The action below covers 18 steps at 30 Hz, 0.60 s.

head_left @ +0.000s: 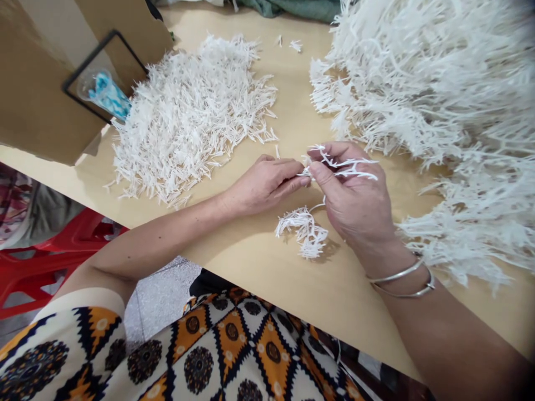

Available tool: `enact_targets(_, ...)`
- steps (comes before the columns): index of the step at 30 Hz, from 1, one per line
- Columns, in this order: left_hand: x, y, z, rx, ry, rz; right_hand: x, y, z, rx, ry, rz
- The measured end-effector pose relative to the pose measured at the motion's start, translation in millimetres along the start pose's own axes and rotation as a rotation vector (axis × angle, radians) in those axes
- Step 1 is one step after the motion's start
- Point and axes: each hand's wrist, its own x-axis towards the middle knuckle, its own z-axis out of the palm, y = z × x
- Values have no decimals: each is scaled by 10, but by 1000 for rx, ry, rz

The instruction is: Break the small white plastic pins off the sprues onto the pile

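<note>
Between my two hands is a thin white plastic branch [349, 164] with forked twig-like ends. My right hand [355, 195] pinches it between thumb and fingers, and the twigs fan out across my palm. Reaching in from the left, my left hand [271, 181] has its fingertips closed at the branch's left end; the exact piece there is too small to make out. Below the hands hangs or lies a curled clump of white sprigs [303, 231], joined to my right hand by a thin strand. A metal bangle sits on my right wrist.
A heap of small white pieces [196, 111] lies at the left of the table [234, 245]. A larger pile of long white branches [438, 94] fills the right. At the upper left stand a cardboard box [42, 83] and a plastic cup [106, 94]; red stools [62, 245] are beyond the edge.
</note>
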Motion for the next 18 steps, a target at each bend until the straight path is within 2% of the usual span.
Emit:
enact_targets(4,0,59,-14,-80,-28,-18,12,-45,-31,-75,-49,-11)
enact_targets(10,-4,59,-12,-30,-15,0,19,28,-3,-193,-74,-95)
enact_targets(15,-17,77,-8,36,-45,-10,87,245,24,-244,-14,-110)
enact_targets(18,-48,188,10,41,-134,123,247,458,-164,-262,133,-38)
